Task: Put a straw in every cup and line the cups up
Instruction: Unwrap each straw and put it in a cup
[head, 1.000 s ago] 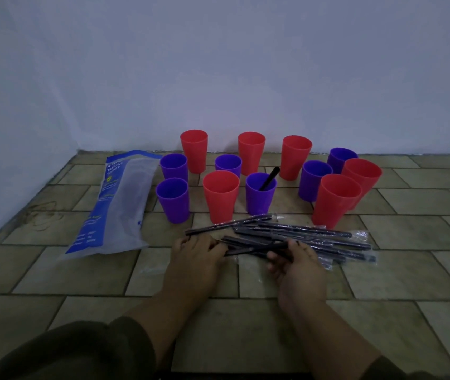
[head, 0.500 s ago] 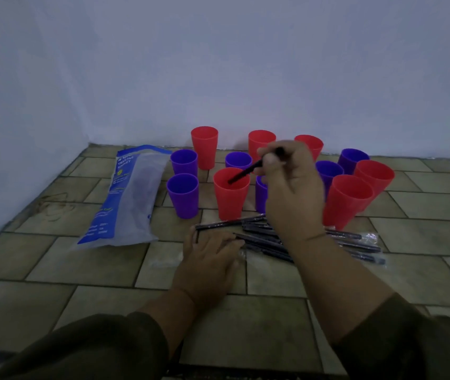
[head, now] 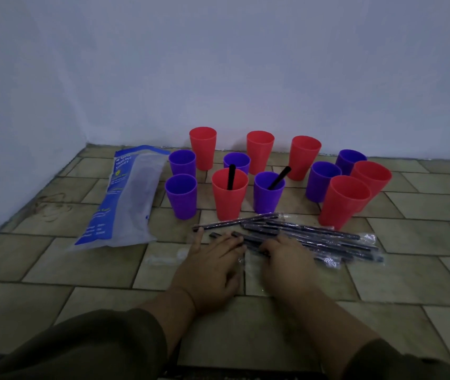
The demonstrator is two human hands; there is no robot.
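Observation:
Several red and purple cups stand in a loose cluster on the tiled floor. The near red cup [head: 229,197] holds a black straw [head: 231,176]. The purple cup [head: 268,192] beside it holds another black straw [head: 280,178]. A pile of wrapped black straws [head: 308,237] lies in front of the cups. My left hand [head: 209,267] rests flat at the pile's left end, fingers apart. My right hand [head: 286,259] lies on the straws, fingers curled at their ends; whether it grips one is hidden.
A blue and clear plastic bag [head: 125,196] lies left of the cups. The white wall [head: 218,64] runs behind them and along the left. An empty clear wrapper [head: 163,259] lies left of my left hand.
My right hand dropped a straw into the near red cup and came back down to the pile. The left hand stayed at the pile's left end.

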